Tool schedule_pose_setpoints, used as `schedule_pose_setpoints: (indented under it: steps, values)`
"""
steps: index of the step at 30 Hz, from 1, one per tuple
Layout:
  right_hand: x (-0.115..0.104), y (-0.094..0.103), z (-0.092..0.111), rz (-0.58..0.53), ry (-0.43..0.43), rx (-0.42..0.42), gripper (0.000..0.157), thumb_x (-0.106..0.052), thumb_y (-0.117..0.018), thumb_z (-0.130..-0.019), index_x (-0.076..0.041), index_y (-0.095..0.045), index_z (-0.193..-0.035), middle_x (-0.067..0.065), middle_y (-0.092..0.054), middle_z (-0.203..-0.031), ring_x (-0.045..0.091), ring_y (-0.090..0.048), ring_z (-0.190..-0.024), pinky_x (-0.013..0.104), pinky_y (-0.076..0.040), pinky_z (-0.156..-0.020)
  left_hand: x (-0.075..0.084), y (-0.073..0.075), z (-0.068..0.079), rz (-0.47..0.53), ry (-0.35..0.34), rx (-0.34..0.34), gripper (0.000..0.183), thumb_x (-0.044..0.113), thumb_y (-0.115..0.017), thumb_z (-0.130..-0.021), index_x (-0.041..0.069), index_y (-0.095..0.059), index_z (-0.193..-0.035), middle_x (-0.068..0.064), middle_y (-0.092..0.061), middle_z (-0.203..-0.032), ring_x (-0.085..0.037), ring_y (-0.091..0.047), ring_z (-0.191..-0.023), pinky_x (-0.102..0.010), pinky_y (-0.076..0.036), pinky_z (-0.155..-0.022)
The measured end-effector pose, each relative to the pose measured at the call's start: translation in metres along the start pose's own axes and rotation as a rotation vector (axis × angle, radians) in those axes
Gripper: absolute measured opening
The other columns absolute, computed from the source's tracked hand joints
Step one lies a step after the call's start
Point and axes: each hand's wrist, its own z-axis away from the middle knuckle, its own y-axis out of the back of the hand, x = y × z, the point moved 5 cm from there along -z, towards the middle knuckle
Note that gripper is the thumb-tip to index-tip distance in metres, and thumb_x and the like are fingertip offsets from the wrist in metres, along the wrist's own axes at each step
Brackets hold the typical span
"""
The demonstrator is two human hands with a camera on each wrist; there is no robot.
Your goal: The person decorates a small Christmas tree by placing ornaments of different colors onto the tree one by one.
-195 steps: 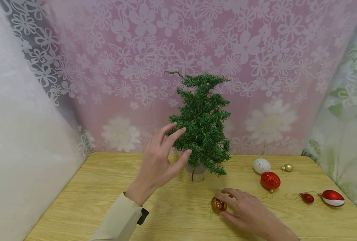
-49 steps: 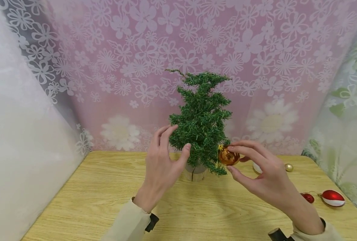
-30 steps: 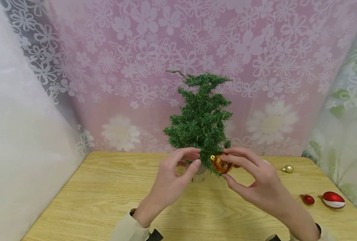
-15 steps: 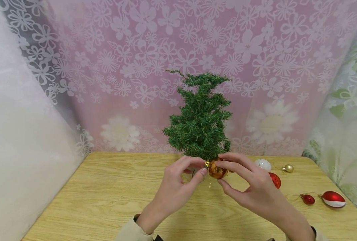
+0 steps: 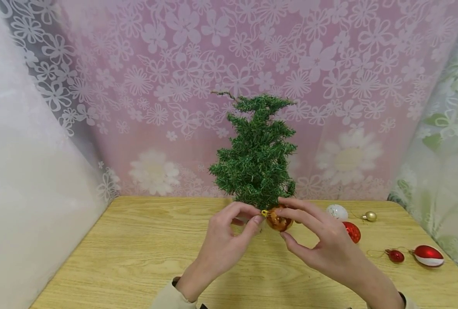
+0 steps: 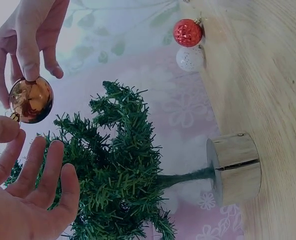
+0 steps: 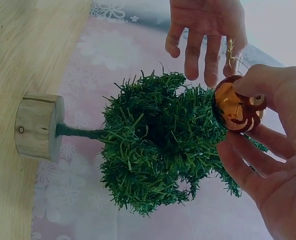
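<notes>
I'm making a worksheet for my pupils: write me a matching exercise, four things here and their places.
1. Orange bauble
2. Tree
3. Red-and-white bauble
4. Small gold bauble

A. Standing in a wooden base
B. Farthest right ornament, head view
C. Just right of the white bauble
D. Held by the right hand

Pairs: 1-D, 2-A, 3-B, 4-C

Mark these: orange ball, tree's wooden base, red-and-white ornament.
Orange ball (image 6: 33,103): left wrist view, middle of its shiny side.
Wooden base (image 7: 37,126): right wrist view, middle of its curved side.
Red-and-white ornament (image 5: 428,255): head view, middle of its body.
</notes>
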Motion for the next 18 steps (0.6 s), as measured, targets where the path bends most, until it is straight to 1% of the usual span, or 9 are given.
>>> schedule_pose_setpoints:
  steps: [4,8,11,18]
  values:
    - [-0.0002,0.0008,0.0001,0.009,0.0,0.004,0.044,-0.047,-0.052,-0.102,-0.015,-0.07,-0.127,0.012,-0.065,-0.134,0.018,-0.067,-0.115,0.007,-0.048,-0.095,-0.0023,0.0023,0.0011,0.001,0.026,0.026,0.008,0.022,-0.067,-0.1,0.022,-0.072,-0.107,0.009,-0.073,-0.103,-0.006,-0.068,-0.091,-0.029,-0.058,-0.082]
    - [-0.0007,0.0013,0.0004,0.023,0.009,0.022,0.043,-0.046,-0.051,-0.102,-0.016,-0.069,-0.126,0.01,-0.064,-0.131,0.016,-0.066,-0.111,0.007,-0.048,-0.093,-0.0045,0.0042,0.0021,-0.011,0.034,0.051,0.008,0.021,-0.068,-0.099,0.023,-0.073,-0.104,0.01,-0.073,-0.101,-0.005,-0.068,-0.09,-0.03,-0.058,-0.08]
    - [-0.0011,0.0016,0.0009,0.029,0.017,0.03,0.042,-0.046,-0.051,-0.102,-0.016,-0.069,-0.126,0.01,-0.064,-0.13,0.014,-0.065,-0.111,0.006,-0.048,-0.091,-0.0063,0.0052,0.003,-0.018,0.042,0.066,0.008,0.02,-0.069,-0.098,0.024,-0.073,-0.103,0.01,-0.074,-0.098,-0.005,-0.067,-0.089,-0.028,-0.057,-0.08]
    - [-0.0007,0.0021,0.0018,0.019,0.015,0.039,0.043,-0.046,-0.051,-0.102,-0.015,-0.07,-0.126,0.011,-0.063,-0.13,0.012,-0.063,-0.112,0.006,-0.049,-0.088,-0.0065,0.0075,0.0045,0.0,0.074,0.078,0.01,0.018,-0.07,-0.097,0.025,-0.073,-0.102,0.012,-0.073,-0.096,-0.006,-0.067,-0.088,-0.027,-0.056,-0.082]
